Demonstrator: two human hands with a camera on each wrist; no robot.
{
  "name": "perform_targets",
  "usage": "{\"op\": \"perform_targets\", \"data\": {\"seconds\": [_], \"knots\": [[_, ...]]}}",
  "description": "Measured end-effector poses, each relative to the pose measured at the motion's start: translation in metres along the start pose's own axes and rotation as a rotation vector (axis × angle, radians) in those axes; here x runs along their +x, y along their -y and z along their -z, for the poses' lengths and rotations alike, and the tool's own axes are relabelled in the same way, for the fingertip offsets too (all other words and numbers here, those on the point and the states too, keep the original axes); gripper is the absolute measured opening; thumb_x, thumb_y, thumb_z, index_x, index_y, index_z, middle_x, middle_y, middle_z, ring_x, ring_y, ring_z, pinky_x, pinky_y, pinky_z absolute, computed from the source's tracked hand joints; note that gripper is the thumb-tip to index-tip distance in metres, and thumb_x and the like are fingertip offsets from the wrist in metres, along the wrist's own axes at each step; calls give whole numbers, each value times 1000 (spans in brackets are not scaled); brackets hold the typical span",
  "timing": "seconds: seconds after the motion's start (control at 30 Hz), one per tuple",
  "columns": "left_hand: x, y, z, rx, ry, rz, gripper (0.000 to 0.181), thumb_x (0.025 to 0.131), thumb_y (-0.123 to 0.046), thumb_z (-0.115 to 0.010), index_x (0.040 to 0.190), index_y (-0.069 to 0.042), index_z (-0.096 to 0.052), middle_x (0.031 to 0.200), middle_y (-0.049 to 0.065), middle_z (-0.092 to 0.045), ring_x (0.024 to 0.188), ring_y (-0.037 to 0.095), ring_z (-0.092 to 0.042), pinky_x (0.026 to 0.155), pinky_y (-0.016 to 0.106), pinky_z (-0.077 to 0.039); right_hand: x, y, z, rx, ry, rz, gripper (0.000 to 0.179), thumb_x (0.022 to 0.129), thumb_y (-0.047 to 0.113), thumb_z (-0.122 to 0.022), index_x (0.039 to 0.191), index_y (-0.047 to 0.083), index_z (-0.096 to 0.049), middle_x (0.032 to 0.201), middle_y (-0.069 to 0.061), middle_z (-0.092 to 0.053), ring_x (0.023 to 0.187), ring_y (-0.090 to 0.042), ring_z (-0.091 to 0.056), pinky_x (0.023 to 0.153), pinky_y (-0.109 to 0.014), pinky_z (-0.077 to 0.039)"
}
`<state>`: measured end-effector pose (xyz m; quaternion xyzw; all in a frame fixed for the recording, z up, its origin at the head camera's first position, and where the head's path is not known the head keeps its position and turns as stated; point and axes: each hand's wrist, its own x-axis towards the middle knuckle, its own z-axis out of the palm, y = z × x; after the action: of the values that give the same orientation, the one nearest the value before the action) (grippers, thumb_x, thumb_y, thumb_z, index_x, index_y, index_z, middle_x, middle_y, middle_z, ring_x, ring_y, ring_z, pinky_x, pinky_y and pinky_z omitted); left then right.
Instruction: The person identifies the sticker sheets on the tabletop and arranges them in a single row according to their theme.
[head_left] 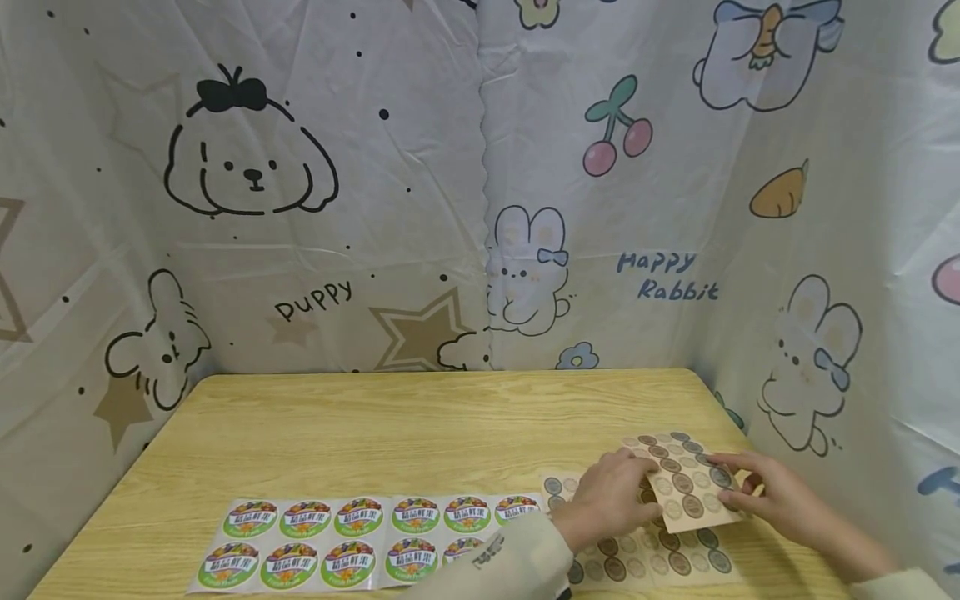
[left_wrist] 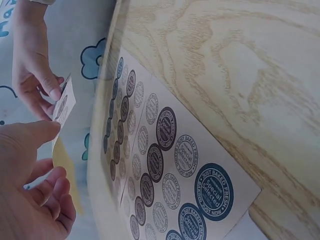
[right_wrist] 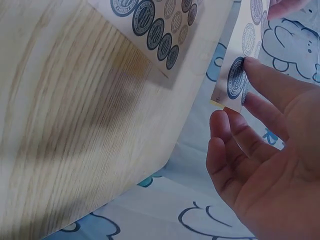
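Observation:
A sheet of round stickers (head_left: 684,493) printed in brown, cream and blue-grey is held up at the right side of the table. The left hand (head_left: 611,497) pinches its left edge, thumb and fingers on opposite faces in the left wrist view. At the other edge, the right hand (head_left: 780,498) pinches the sheet between thumb and fingers, seen closely in the right wrist view. Beneath it, matching sticker sheets (left_wrist: 170,165) lie flat on the table; their round labels read "Just Baked Fresh". The held sheet and left hand hide part of them from the head view.
Left of the hands lie white sheets (head_left: 381,521) of round fruit labels in green, white and purple, partly covered by the left sleeve (head_left: 510,558). The wooden table (head_left: 450,417) ends at a printed cloth (head_left: 420,233) hung behind and along both sides.

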<state>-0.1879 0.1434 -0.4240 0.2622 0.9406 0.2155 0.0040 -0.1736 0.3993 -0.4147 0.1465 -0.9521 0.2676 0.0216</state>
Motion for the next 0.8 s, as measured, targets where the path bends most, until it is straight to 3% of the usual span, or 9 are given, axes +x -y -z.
{"op": "perform_targets", "data": {"seconds": [0.37,0.53,0.8], "knots": [[0,-2,-3,-33,19,-82,48,91,-44,-70,137,-32,-62,124,-16,-65,113,1,-61,89,17,-50,-9,-8,9,-16,23,-55,52,86,18,-77,130,-6,-62,115,-20,-68,70,4,-49,56,-22,-45],[-1,-6,-5,-75,57,-110,51,91,-31,-69,141,-32,-59,138,-17,-61,127,4,-58,98,20,-50,-16,-14,13,-39,13,-84,55,85,18,-78,132,-6,-61,116,-20,-68,70,4,-50,57,-22,-45],[0,-9,-12,-135,120,-186,59,89,-29,-66,147,-30,-53,145,-18,-55,134,4,-53,104,19,-46,-24,-23,19,-90,20,-115,57,83,16,-79,132,-7,-61,91,-2,-65,66,3,-50,57,-22,-45]]}}
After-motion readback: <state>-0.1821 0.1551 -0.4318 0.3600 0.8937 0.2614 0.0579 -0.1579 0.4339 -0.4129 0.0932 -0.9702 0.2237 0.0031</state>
